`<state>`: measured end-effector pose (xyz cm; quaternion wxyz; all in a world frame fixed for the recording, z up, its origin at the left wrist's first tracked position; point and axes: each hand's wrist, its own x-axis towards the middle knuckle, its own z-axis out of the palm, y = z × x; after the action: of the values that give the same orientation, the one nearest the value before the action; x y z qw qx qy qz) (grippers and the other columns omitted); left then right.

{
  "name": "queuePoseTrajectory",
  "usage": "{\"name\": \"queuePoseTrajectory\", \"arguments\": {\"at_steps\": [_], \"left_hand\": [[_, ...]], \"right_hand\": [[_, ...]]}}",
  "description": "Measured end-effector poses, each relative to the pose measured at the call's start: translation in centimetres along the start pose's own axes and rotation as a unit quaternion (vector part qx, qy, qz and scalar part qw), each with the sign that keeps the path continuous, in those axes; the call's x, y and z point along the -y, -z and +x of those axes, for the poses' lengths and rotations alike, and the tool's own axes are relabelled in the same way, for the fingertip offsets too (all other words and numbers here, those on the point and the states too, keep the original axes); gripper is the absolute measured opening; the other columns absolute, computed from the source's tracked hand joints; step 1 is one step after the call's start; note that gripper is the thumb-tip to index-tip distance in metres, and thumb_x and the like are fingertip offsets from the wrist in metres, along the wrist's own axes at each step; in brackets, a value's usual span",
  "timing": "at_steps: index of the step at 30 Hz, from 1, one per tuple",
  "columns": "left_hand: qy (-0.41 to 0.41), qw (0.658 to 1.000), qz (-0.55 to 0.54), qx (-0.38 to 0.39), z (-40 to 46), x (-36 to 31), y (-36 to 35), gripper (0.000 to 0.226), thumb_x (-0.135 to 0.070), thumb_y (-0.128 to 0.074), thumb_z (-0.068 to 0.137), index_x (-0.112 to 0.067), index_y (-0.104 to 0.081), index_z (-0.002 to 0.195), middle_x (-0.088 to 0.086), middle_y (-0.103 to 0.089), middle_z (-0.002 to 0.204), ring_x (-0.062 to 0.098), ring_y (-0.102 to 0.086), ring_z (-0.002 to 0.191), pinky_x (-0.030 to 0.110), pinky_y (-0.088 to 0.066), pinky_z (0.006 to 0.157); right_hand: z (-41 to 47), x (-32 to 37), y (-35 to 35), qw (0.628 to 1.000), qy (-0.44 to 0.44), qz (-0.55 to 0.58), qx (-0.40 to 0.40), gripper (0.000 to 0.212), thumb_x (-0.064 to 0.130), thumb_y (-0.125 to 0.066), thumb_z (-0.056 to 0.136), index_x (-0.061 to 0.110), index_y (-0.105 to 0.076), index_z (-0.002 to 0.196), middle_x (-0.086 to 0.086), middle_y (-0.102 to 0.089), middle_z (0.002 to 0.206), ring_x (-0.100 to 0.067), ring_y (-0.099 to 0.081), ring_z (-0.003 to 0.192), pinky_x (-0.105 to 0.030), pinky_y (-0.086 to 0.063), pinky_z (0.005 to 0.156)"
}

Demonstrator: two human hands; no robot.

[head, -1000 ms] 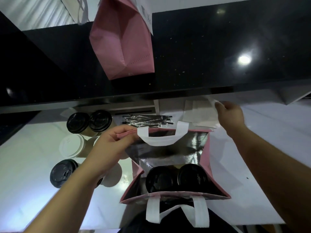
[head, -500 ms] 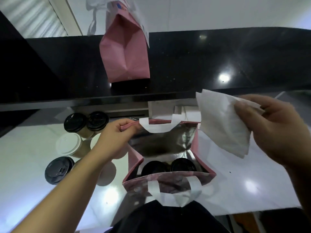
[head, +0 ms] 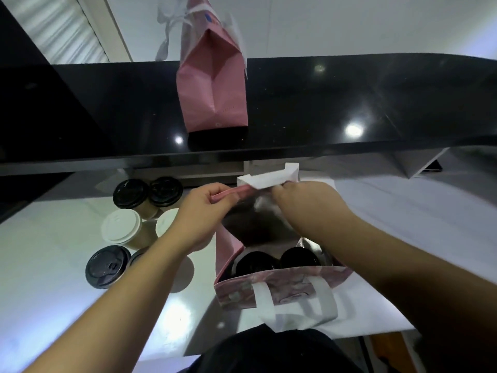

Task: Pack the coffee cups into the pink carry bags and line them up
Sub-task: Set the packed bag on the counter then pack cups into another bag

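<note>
Right hand (head: 304, 200) now down inside the open pink bag (head: 282, 286), napkin gone from sight, grip unclear; left hand (head: 204, 208) still pinching the rim. Packing near done; cups (head: 122, 228) wait at the counter's left edge.

The open pink bag (head: 279, 288) looked like matt non-woven cloth with a shiny foil lining and white fabric handles. The cup lids (head: 122, 226) were smooth plastic, black or white. The white table (head: 48, 265) was glossy; the black ledge (head: 349, 98) was polished and reflective.
</note>
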<state>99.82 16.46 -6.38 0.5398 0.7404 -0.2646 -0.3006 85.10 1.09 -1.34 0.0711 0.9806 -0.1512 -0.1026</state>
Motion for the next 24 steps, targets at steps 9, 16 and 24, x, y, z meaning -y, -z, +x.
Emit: {"name": "queuePoseTrajectory", "arguments": {"at_steps": [9, 16, 24], "left_hand": [[-0.039, 0.995, 0.096, 0.01, 0.3, 1.3, 0.3, 0.018, -0.057, -0.067, 0.09, -0.042, -0.077, 0.094, -0.018, -0.078, 0.09, 0.002, -0.072, 0.085, 0.033, -0.06, 0.077], [-0.05, 0.993, 0.108, 0.023, -0.3, 0.6, 0.3, 0.027, -0.066, -0.064, 0.084, -0.044, -0.075, 0.095, -0.016, -0.076, 0.089, 0.005, -0.07, 0.086, 0.041, -0.061, 0.08], [-0.034, 0.996, 0.067, 0.057, -1.3, 0.3, 1.0, 0.01, -0.023, -0.079, 0.088, -0.033, -0.079, 0.091, -0.008, -0.079, 0.094, 0.011, -0.075, 0.092, 0.041, -0.061, 0.093]], "right_hand": [[-2.8, 4.0, -3.1, 0.985, 0.098, 0.089, 0.111, 0.018, 0.024, -0.061, 0.096, 0.018, -0.071, 0.11, -0.007, -0.069, 0.104, -0.028, -0.067, 0.096, -0.036, -0.053, 0.079], [-2.7, 3.8, -3.4, 0.942, 0.086, 0.168, 0.278, 0.05, 0.054, -0.059, 0.093, 0.024, -0.061, 0.133, 0.0, -0.069, 0.121, -0.024, -0.063, 0.11, -0.037, -0.053, 0.09], [-6.7, -1.6, 1.0, 0.957, -0.013, 0.284, 0.055, 0.021, 0.031, -0.051, 0.102, 0.043, -0.067, 0.105, 0.024, -0.063, 0.081, 0.005, -0.059, 0.069, -0.013, -0.042, 0.051]]}}
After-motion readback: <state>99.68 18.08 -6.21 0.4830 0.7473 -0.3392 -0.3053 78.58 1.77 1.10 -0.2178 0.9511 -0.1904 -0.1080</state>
